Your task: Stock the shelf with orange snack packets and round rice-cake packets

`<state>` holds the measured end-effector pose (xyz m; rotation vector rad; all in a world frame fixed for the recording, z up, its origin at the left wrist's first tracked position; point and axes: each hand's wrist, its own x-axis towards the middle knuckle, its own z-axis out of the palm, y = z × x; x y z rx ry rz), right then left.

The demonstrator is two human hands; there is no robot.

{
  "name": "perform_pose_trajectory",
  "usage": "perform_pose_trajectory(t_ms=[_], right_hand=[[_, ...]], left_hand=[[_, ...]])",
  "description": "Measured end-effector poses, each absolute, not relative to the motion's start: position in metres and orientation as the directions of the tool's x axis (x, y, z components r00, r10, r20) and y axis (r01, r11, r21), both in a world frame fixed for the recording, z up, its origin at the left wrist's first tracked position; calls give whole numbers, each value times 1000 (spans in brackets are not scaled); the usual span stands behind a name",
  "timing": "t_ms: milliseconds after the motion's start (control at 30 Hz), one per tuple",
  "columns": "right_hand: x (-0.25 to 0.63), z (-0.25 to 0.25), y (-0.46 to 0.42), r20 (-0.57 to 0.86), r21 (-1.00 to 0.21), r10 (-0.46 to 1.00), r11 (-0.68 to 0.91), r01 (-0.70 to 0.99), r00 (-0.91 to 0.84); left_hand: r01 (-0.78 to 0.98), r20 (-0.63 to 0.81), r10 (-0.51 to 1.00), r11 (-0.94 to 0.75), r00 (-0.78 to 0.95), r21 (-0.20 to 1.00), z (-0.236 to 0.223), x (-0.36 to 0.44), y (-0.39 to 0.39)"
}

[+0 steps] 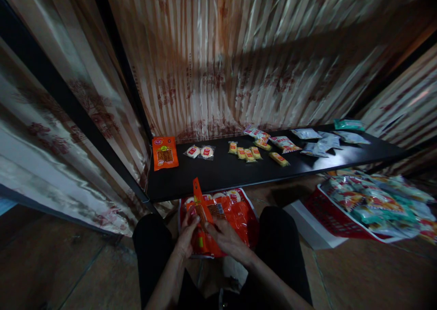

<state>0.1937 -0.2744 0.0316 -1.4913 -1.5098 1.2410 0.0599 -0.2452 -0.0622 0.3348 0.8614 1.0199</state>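
Note:
Between my knees, my left hand [187, 231] and my right hand [226, 238] are closed on an orange snack packet [199, 198], which stands tilted with its narrow top end up. The fingers partly cover it. Below it lies a red, white-rimmed container [253, 205] with more orange packets [241, 221] and several round white wrapped snacks [234, 195] inside. A similar orange packet [165, 154] lies at the left end of the black shelf [205, 180] in front of me. Two round wrapped snacks [206, 152] are just right of it.
Small yellow packets [249, 155], red-and-white packets [284, 144], silvery packets [327, 141] and a green packet [348, 125] lie along the shelf. A red box [336, 221] full of snacks stands at right. Black posts [119, 68] and curtains [211, 64] surround the shelf.

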Motion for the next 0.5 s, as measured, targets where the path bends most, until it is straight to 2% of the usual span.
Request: perform_pose_trajectory(t_ms=[100,200,367,500], right_hand=[[201,23,-272,-118,-960,987,-83,269,-114],[208,17,-268,-107,-981,990,-89,174,-96],[214,6,-259,-144,-989,988,-146,36,53],[218,0,-248,-151,-982,980,-164,92,133]], left_hand=[[-575,-532,834,508,144,641,-62,60,-243],[-601,-539,832,498,129,625,-60,62,-241],[-623,-467,873,445,140,644,-56,62,-238],[-563,-355,922,379,158,734,-48,59,-230]])
